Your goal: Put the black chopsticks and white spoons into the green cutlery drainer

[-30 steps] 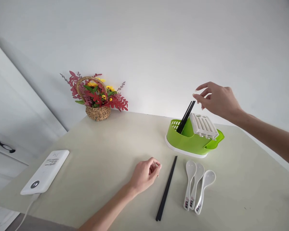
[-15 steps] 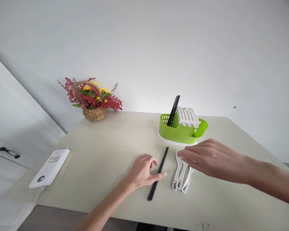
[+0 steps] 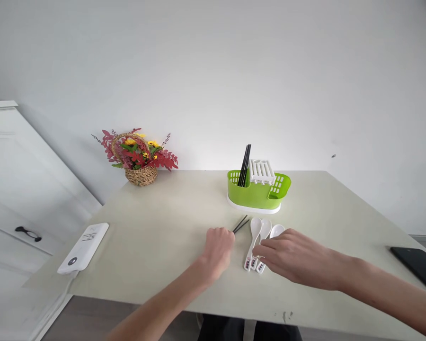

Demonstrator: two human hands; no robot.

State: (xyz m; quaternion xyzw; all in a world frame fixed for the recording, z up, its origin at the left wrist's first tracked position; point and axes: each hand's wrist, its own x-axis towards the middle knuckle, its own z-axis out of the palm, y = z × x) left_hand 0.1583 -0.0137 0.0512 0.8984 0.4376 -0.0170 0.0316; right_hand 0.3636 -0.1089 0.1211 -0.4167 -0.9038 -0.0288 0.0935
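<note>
A pair of black chopsticks [image 3: 240, 224] lies in my left hand [image 3: 218, 248], whose fingers are wrapped round them. Only their thin ends stick out, pointing away and slightly apart. Three white spoons [image 3: 255, 229] rest fanned on the table, bowls away from me, labels on their handle ends. My right hand [image 3: 293, 258] is over the rightmost spoon and covers part of its handle. Its fingers are loosely bent with a gap at the tips, and I see nothing held in them. Behind the spoons stands a green cutlery holder [image 3: 255, 196] with several black chopsticks [image 3: 244, 166] upright in its left compartment.
A white slatted piece [image 3: 261, 172] sits atop the holder. At the back left is a wicker basket [image 3: 141, 175] of artificial flowers. A white device [image 3: 83, 248] with a cable lies at the left edge, a black phone [image 3: 417, 265] at the right.
My left hand has closed round the chopsticks that lay on the table. My right hand has come nearer to me, uncovering the spoon bowls. The view has shifted, bringing the phone into sight.
</note>
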